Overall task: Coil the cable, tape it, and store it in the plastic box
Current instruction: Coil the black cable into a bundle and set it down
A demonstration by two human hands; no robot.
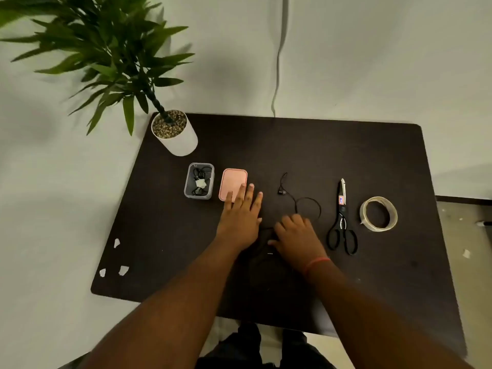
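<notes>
A thin black cable (pixel 307 200) lies loose on the dark table (pixel 372 161), curling from a small plug at the back down under my right hand. My right hand (pixel 295 235) rests over the cable's near part with its fingers curled on it. My left hand (pixel 241 213) lies flat and open on the table, fingertips over the near edge of the pink lid (pixel 233 183). Left of the lid stands the clear plastic box (pixel 199 181), holding a coiled black cable bound with pale tape.
Black scissors (pixel 342 222) and a roll of pale tape (pixel 378 213) lie to the right of my hands. A potted plant (pixel 174 133) stands at the back left corner. Small tape scraps (pixel 117 262) lie near the table's left edge.
</notes>
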